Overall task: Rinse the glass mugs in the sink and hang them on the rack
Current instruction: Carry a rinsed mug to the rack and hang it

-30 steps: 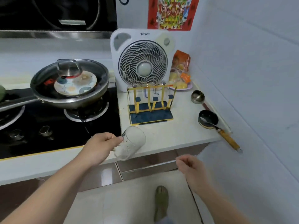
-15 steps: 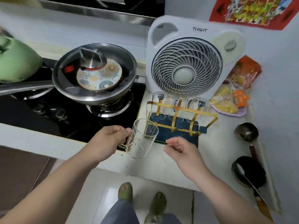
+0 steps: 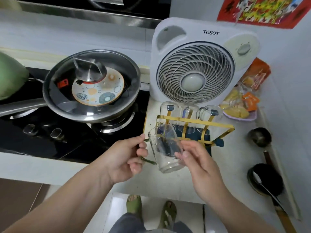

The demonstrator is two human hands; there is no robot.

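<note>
A clear mug (image 3: 165, 148) is held tilted above the counter's (image 3: 235, 158) front edge, just before the rack (image 3: 193, 130). The left hand (image 3: 125, 158) pinches its handle; the right hand's (image 3: 200, 163) fingers touch its side. Three mugs (image 3: 188, 113) hang inverted behind.

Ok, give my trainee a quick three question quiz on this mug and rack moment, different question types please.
1. True or false: the held glass mug is already hanging on the rack.
2. Which hand grips the mug's handle: A left hand, B right hand?
3. Fill in: mugs already on the rack, in front of the fan, number ____.

Key: 1 false, it is held in front of the rack; 2 A, the right hand's fingers touch the mug's side; 3 three.
</note>
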